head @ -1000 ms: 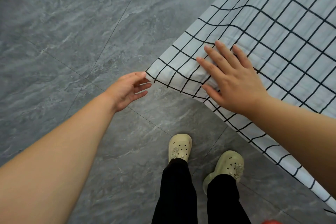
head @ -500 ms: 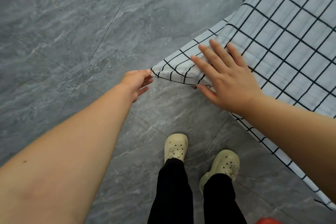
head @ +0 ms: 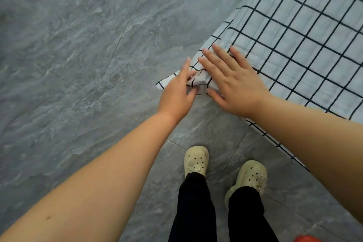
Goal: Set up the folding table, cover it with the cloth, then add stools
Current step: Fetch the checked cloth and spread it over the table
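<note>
Standing in pale clogs [head: 196, 160] on the grey floor [head: 78, 65], how should I treat this cloth [head: 304, 49]?

As light, soft and limp, I judge. It folds at a touch and would likely slide on a smooth top. Its near hem hangs off the edge beside your right forearm.

And my hands?

The left hand [head: 175, 94] pinches the bunched corner between thumb and fingers, as far as the back of the hand lets me see. The right hand [head: 235, 86], just beside it, lies flat on the cloth with its fingers [head: 221, 53] spread, pinning it where the table turns. The table itself is hidden beneath.

Where should I take hold?

At the corner and along the hem, I think. A grip mid-sheet would only rumple it.

Which way does it point?

The loose corner tip points left, out over the floor, away from the table. Beyond the hands the sheet lies flat and runs up and right out of view, its grid lines slanting with it. I cannot tell its long axis, since the far edges are cut off.
</note>
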Motion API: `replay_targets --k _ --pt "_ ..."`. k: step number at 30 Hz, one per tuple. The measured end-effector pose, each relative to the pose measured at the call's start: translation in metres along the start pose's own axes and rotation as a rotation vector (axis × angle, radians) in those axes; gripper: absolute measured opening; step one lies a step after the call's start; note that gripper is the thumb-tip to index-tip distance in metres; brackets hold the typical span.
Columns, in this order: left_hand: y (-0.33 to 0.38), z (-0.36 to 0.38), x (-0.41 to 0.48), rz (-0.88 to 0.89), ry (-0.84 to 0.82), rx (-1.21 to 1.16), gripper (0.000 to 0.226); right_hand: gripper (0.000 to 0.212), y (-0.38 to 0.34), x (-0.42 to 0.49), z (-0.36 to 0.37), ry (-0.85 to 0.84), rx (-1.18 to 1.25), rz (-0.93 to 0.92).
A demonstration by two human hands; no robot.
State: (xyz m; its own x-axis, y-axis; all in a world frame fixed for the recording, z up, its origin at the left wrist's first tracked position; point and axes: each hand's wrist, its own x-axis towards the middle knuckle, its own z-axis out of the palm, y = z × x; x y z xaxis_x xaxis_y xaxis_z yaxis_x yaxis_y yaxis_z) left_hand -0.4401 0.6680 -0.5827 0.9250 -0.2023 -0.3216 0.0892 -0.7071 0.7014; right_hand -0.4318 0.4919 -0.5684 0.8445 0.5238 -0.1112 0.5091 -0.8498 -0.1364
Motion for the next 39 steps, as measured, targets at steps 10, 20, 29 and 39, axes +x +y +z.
replay_targets --k 10,20,29,39 --pt "-0.018 0.020 0.022 0.040 0.058 0.074 0.018 0.062 0.002 0.001 0.007 0.018 -0.015 -0.006" --pt "-0.040 0.014 0.000 -0.066 0.036 0.086 0.020 0.062 0.002 0.001 0.005 0.019 -0.018 -0.004" --pt "-0.062 -0.005 -0.008 -0.006 -0.040 0.157 0.021 0.062 0.001 0.001 0.004 0.030 -0.012 0.006" --pt "-0.071 -0.009 0.013 -0.181 0.067 0.218 0.017 0.062 0.002 0.002 0.006 0.030 0.001 -0.006"
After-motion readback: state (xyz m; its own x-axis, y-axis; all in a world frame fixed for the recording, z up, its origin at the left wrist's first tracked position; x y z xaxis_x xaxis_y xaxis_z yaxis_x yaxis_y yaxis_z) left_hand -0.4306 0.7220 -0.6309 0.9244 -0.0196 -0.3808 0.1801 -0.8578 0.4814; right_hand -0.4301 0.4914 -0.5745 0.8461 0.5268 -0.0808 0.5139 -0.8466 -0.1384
